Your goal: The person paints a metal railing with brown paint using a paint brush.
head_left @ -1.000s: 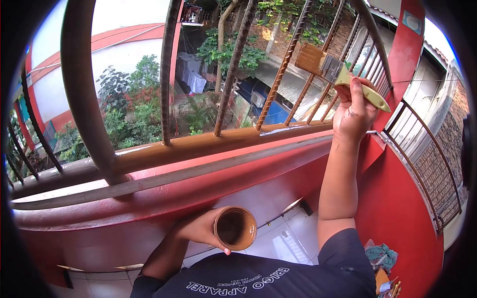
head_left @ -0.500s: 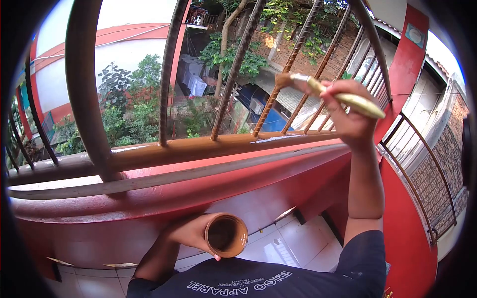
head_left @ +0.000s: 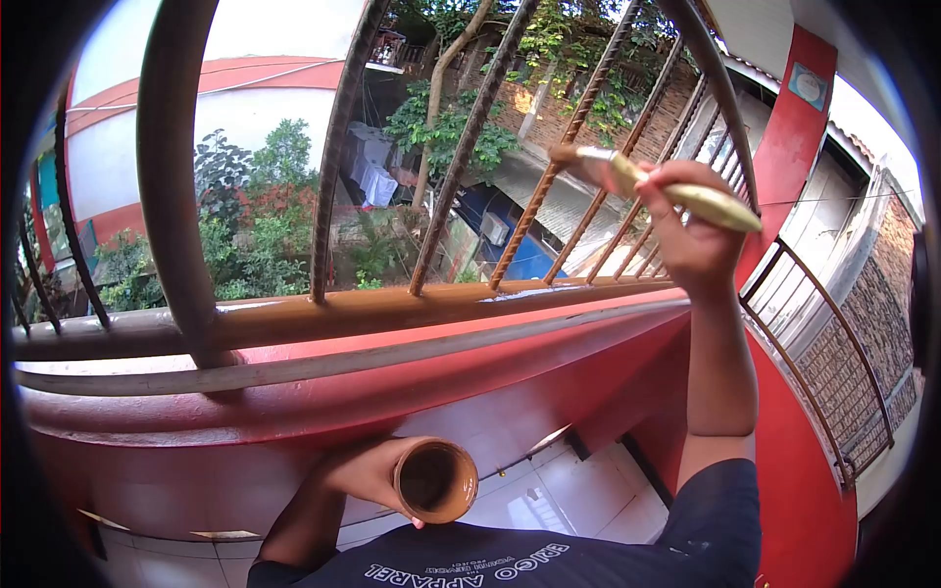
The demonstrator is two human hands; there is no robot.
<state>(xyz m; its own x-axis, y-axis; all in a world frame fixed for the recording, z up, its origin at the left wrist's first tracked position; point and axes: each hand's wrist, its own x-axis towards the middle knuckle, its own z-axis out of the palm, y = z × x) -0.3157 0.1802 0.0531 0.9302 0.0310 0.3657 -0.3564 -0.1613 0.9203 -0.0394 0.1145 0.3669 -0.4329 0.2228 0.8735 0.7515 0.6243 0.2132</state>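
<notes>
My right hand [head_left: 692, 225] is raised at the upper right and grips a paintbrush [head_left: 657, 184] by its cream handle. The brush's brown bristles touch a twisted metal bar [head_left: 534, 201] of the balcony railing. My left hand [head_left: 363, 470] holds a small cup of brown paint [head_left: 435, 480] low in front of my chest, its open mouth facing the camera. The lower rail [head_left: 392, 306] under the bars is coated brown.
Several curved and twisted bars [head_left: 333, 147] rise from the rail above a red parapet [head_left: 392, 387]. A red wall [head_left: 794, 461] and another railing [head_left: 833, 363] stand at the right. White floor tiles [head_left: 549, 490] lie below. Trees and buildings lie beyond.
My right hand turned the brush from flat-on to edge-on and brought its bristles down against the twisted bar. The cup in my left hand has drifted lower and left.
</notes>
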